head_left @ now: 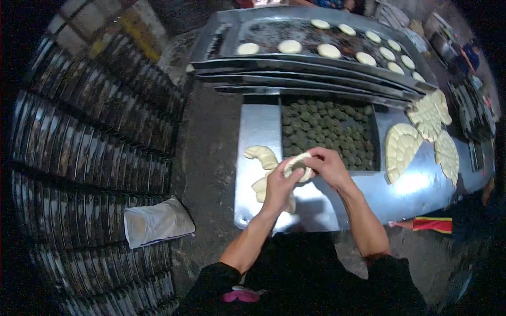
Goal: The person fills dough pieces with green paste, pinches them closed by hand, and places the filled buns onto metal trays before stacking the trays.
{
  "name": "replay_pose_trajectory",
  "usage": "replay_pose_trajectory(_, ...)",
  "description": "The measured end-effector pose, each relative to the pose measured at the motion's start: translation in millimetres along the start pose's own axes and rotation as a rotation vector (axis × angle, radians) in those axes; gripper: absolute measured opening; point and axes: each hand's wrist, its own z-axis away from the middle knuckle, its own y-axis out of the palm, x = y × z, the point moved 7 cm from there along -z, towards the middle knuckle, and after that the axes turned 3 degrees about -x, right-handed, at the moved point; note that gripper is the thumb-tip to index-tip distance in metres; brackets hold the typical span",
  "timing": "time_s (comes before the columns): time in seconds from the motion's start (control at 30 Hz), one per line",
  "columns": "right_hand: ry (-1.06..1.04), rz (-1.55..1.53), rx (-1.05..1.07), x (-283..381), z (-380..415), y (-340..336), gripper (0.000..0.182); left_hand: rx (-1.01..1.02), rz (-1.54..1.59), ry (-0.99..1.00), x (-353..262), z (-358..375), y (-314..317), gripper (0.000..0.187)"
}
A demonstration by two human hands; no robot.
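While between left hand (279,186) and right hand (332,167), dough piece (293,164) in both hands' grip.

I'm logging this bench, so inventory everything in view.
Smooth metal table: one, silver, centre
Curved dough: one, cream, held above table
Soft dough lumps: several, cream, table left
Rectangular metal box: one, grey, mid-table
Small round balls: dozens, dark green, in box
Stacked metal trays: several, grey, table's far side
Flat dough rounds: about twelve, cream, atop trays
Segmented dough: several, cream, table right
Racked metal trays: many, dark, left
Crumpled bag: one, white, beside racked trays
Striped cloth: one, red-yellow, right
Long sleeves: two, black, bottom
Left hand: one, bare, holding dough
Right hand: one, bare, holding dough
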Motion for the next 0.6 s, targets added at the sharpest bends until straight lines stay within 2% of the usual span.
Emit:
replay_pose_trajectory(0.03, -0.086, 0.027, -0.112, 10.5, 10.4, 7.5, 0.021, -0.065, -0.144, 0.021, -1.4, 0.3, -13.7, 0.041)
replay_pose_trajectory(0.07, -0.44, 0.439, -0.309, 31.2, 29.4, 15.1, 0.018, -0.111, -0.142, 0.028, -9.1, 5.5, -16.0, 0.042)
replay_pose_trajectory(0.13, -0.853, 0.67, -0.388, 40.7, 65.9, 54.0, 0.024, -0.104, -0.066, 0.115, -18.1, 14.1, -21.7, 0.04)
replay_pose_trajectory(0.17, -0.974, 0.847, -0.328, 40.5, 78.3, 73.8, 0.036, -0.152, -0.029, 0.168, -24.5, 21.7, -17.8, 0.041)
replay_pose_trajectory(0.2, -0.97, 0.851, -0.334, 41.5, 83.3, 77.5, 0.036, -0.091, -0.164, 0.098, -20.0, 30.5, -20.5, 0.051)
replay_pose_trajectory(0.27, -0.995, 1.116, -0.3, 45.6, 92.8, 90.5, 0.045, -0.032, -0.683, 0.565, -52.7, 59.5, -4.6, 0.049)
replay_pose_trajectory(0.3, -1.04, 1.106, -0.295, 52.2, 95.1, 87.4, 0.047, -0.011, -0.695, 0.547, -60.7, 72.1, -3.4, 0.049)
replay_pose_trajectory(0.33, -0.978, 1.07, -0.25, 72.3, 101.7, 86.8, 0.043, -0.052, -0.681, 0.413, -73.7, 83.6, -5.8, 0.041)
replay_pose_trajectory(0.37, -1.024, 1.012, -0.2, 89.3, 107.7, 88.5, 0.041, -0.097, -0.669, 0.288, -78.9, 87.5, -10.9, 0.034)
replay_pose_trajectory(0.4, -1.074, 0.955, -0.154, 100.8, 111.4, 90.0, 0.039, -0.159, -0.807, 0.77, -92.9, 95.6, -11.0, 0.028)
replay_pose_trajectory(0.43, -1.088, 0.833, -0.1, 106.1, 112.7, 91.9, 0.032, -0.149, -0.833, 0.852, -105.9, 96.7, -13.7, 0.027)
replay_pose_trajectory(0.47, -1.085, 0.825, -0.117, 112.0, 113.7, 93.2, 0.032, -0.14, -0.854, 0.938, -119.7, 95.6, -14.2, 0.025)
replay_pose_trajectory(0.53, -0.765, 0.772, 0.082, 111.7, 100.6, 99.6, 0.026, -0.202, -0.768, 0.929, -126.1, 89.9, -11.1, 0.029)
replay_pose_trajectory(0.6, -0.708, 0.792, 0.048, 125.5, 93.8, 100.9, 0.021, -0.075, -0.249, 0.471, -109.6, 65.5, -13.9, 0.037)
